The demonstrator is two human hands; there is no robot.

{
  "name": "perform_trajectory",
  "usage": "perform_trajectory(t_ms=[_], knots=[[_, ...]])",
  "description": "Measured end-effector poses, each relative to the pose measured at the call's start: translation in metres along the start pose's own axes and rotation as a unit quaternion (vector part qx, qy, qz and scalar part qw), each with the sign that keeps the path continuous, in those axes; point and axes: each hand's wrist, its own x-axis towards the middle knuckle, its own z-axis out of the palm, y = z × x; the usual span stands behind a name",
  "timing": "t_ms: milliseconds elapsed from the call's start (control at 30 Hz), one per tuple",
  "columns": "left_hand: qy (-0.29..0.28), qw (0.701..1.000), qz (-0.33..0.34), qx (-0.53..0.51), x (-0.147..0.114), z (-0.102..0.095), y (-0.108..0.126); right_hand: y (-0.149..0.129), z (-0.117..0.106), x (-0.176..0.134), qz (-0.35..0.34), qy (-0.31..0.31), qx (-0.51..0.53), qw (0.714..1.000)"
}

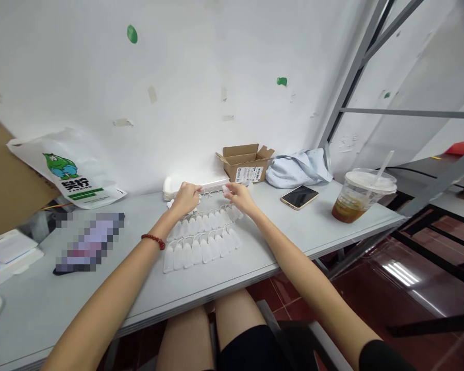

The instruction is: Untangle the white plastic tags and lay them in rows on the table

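Note:
Two rows of translucent white tab-shaped pieces (204,251) with thin white cord loops (185,238) lie on the grey table. Beyond the rows, at the back of the table, my left hand (186,199) is closed in a pinch; what its fingertips hold is too small to make out. A red bead bracelet (153,240) circles that wrist. To its right, my right hand (239,197) pinches a small translucent white piece (226,189). White cord (212,192) shows between the two hands. Small white bits (170,204) lie beside my left hand.
Behind my hands are a white foam tray (172,184) and an open cardboard box (245,162). Rightward lie light blue cloth (299,169), a phone (299,197) and a plastic drink cup (361,196). A white bag (71,170) and a blurred-out phone-like item (90,242) are leftward.

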Motion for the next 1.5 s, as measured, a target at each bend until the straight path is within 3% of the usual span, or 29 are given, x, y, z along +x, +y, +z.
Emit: perform_trajectory(t_ms=[167,333,567,867,1100,1500], knots=[[0.108,0.990,0.088,0.037,-0.028,-0.013,0.012,-0.018,0.014,-0.015,0.032,-0.082,0.205,0.975],[0.122,0.981,0.139,0.062,-0.049,-0.018,0.022,-0.036,0.021,-0.029,0.033,-0.129,0.255,0.958],[0.096,0.980,0.165,0.049,-0.058,-0.020,0.034,-0.039,0.022,-0.034,0.039,-0.161,0.257,0.952],[0.100,0.982,0.155,0.047,-0.060,-0.020,0.037,-0.043,0.016,-0.036,0.031,-0.173,0.247,0.953],[0.062,0.988,0.132,0.045,-0.060,-0.016,0.034,-0.042,0.016,-0.036,0.045,-0.201,0.258,0.944],[0.097,0.980,0.171,-0.028,-0.061,-0.010,0.039,-0.043,0.013,-0.034,0.053,-0.200,0.250,0.946]])
